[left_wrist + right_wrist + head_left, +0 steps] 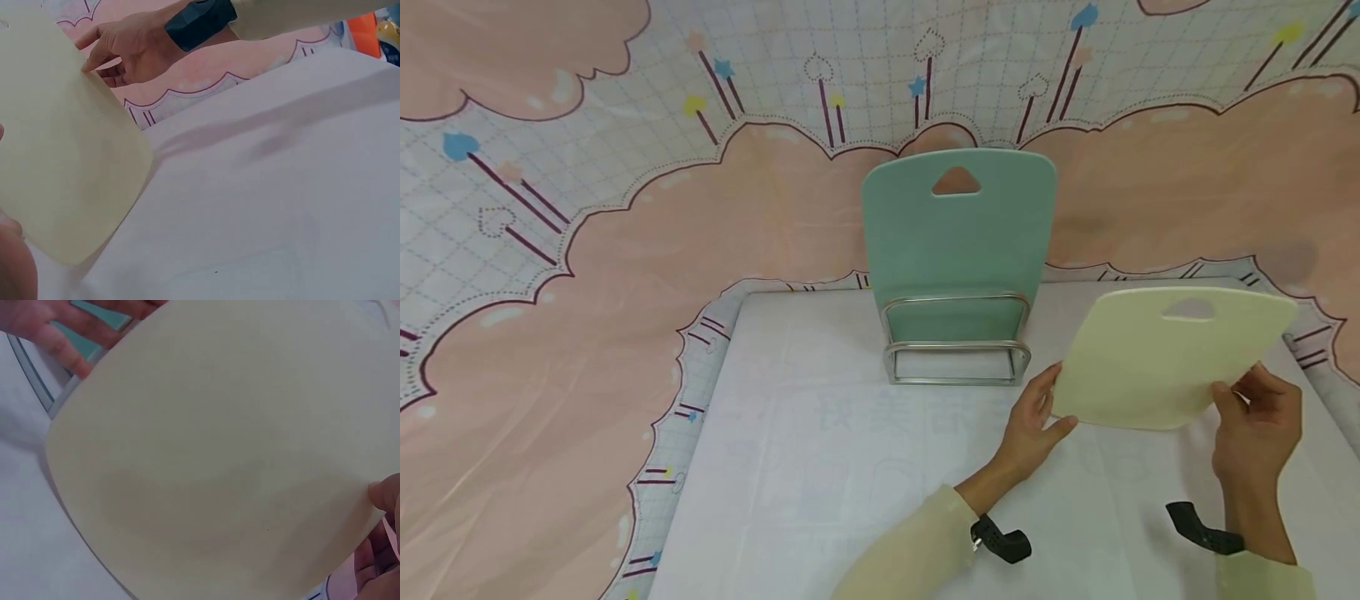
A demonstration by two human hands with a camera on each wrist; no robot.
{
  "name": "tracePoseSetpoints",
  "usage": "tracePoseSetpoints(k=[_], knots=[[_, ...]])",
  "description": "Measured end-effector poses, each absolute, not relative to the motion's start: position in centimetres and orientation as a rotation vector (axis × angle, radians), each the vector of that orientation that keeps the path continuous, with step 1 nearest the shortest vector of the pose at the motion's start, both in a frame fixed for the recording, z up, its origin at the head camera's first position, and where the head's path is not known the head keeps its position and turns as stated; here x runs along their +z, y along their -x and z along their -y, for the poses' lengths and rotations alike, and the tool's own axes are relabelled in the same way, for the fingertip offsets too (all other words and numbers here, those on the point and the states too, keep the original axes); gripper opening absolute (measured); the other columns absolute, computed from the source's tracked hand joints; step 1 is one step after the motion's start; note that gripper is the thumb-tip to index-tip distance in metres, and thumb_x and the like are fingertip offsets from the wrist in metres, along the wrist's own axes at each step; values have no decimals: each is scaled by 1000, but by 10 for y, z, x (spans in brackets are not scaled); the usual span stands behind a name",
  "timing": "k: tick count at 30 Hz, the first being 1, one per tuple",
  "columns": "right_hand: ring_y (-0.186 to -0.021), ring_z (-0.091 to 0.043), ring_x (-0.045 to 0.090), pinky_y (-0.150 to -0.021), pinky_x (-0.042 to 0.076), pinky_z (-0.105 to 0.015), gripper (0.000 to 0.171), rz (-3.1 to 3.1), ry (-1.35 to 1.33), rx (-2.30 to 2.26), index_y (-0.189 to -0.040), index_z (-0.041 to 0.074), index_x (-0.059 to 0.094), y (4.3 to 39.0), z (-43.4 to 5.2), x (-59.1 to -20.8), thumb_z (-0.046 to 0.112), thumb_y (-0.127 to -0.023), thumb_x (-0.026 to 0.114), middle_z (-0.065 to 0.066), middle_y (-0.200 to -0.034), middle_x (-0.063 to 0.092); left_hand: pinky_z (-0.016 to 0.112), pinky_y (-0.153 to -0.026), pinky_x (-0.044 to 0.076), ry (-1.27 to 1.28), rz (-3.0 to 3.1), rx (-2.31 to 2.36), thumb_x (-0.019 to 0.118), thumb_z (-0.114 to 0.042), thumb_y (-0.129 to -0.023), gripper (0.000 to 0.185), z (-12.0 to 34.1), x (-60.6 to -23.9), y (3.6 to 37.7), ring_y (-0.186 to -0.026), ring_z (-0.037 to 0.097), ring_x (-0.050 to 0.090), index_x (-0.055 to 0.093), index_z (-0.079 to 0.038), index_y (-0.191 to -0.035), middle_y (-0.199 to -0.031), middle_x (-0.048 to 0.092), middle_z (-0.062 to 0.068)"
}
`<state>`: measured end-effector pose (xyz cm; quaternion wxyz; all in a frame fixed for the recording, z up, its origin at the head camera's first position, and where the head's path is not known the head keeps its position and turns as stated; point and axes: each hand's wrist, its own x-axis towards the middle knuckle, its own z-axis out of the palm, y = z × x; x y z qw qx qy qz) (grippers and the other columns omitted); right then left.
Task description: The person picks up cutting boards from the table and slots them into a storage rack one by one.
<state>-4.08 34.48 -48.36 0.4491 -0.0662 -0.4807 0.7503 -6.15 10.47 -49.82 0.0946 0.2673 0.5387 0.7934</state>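
Both hands, the left hand [1036, 421] and right hand [1258, 425], pinched the cream board [1165, 358] by its edges above the desk's [820, 467] right side; the green board [958, 237] already stood in the rack [957, 350] at the far edge.

The front slot of the rack [957, 350] is left free, and open bench [820, 467] is seen before it and to its left. The rear slot is taken by the green board [957, 242]. The way in from the right is blocked by the cream board [1157, 358], held tilted between both hands.
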Motion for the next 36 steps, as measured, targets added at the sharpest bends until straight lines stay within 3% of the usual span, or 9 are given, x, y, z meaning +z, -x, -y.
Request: tracePoseSetpoints(k=[5,9,14,19,24,28,36], knots=[[-83,-22,58,-71,50,-23,43,1154,166,1871,-111,-14,58,42,-343,-482,-34,-74,54,-20,-94,63,49,-112,14,-840,-1522,2408,54,24,-83,68,-105,-501,60,-140,33,23,23,13,-143,-148,25,29],[-82,-23,58,-69,51,-23,42,1144,183,1868,-110,-14,58,44,-343,-484,-35,-73,53,-20,-93,63,50,-111,17,-831,-1582,2389,54,20,-87,60,-104,-502,60,-140,29,22,28,14,-140,-150,24,28],[-84,-21,58,-72,49,-22,36,1218,277,1774,-107,-13,62,41,-347,-484,-29,-75,58,-17,-93,64,44,-102,37,-835,-1863,2285,58,8,-91,42,-104,-505,70,-133,20,39,47,12,-131,-144,41,19],[-89,-14,57,-78,44,-22,31,1513,472,1531,-112,-6,64,36,-352,-484,-17,-83,61,-5,-96,66,25,-86,50,-761,-2036,2181,64,1,-89,35,-106,-507,89,-115,10,56,60,5,-123,-130,58,10],[-93,-11,57,-79,48,-16,30,1689,559,1411,-117,-2,63,33,-352,-481,-10,-88,61,1,-101,66,16,-75,51,-864,-2305,2107,68,-1,-86,23,-111,-499,102,-96,13,67,67,3,-109,-109,69,12],[-94,-13,58,-78,49,-14,30,1622,526,1532,-115,-3,63,30,-353,-479,-11,-86,61,-4,-102,65,11,-71,49,-1027,-2508,2052,70,-2,-85,14,-115,-493,110,-83,7,68,71,2,-99,-95,72,11],[-95,-13,61,-75,50,-16,28,1565,519,1652,-113,-4,66,29,-355,-473,-9,-85,64,-10,-106,66,9,-67,48,-1092,-2567,2082,71,-2,-85,8,-115,-487,113,-76,5,66,73,2,-92,-87,72,11]])
